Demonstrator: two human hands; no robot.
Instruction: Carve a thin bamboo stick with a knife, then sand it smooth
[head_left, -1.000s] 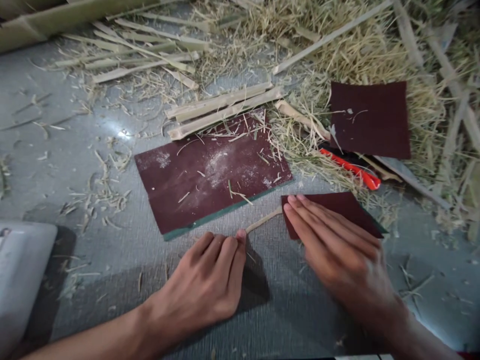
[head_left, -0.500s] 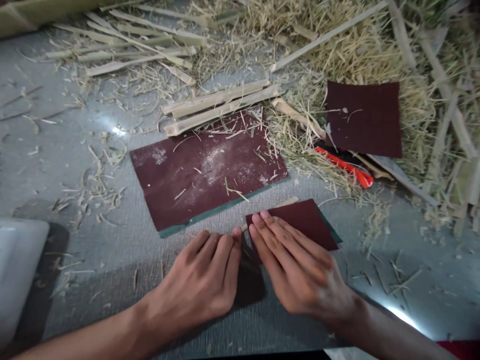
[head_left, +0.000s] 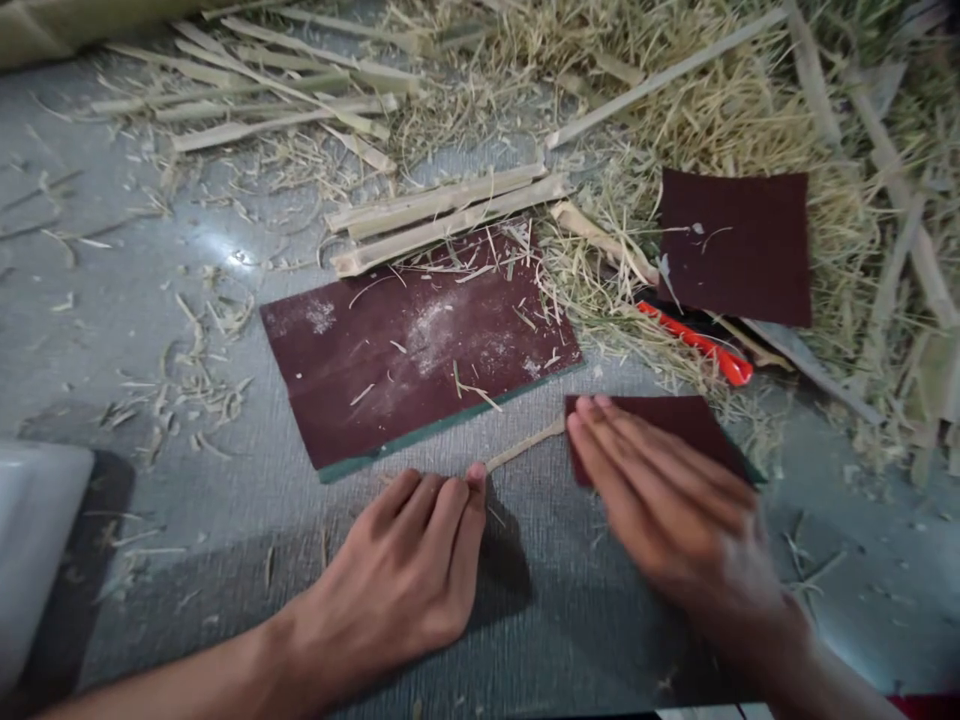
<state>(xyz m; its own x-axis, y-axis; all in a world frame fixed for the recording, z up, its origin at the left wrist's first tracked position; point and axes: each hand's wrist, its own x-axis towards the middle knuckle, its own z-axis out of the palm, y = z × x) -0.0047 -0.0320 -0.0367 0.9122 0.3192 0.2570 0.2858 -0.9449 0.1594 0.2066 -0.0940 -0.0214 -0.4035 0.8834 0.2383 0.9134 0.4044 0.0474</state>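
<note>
My left hand is closed, its thumb and fingertips pinching the near end of a slim, pale bamboo stick. The stick slants up to the right, and its far end disappears beneath a small piece of dark brown sandpaper. On top of that piece press the fingers of my right hand, held close together; its thumb is hidden. The sandpaper's green backing peeks out at the right corner. Beyond both hands lies a larger sandpaper sheet, dusted with white powder and a few shavings.
Two bamboo strips rest along the large sheet's far edge. Another sandpaper square lies on heaped shavings at the right, beside a red-orange object. More strips are at the back. A white object stands at left.
My right hand has slid right with the small sandpaper, away from my left hand, baring more of the bamboo stick. My left hand has stayed nearly in place.
</note>
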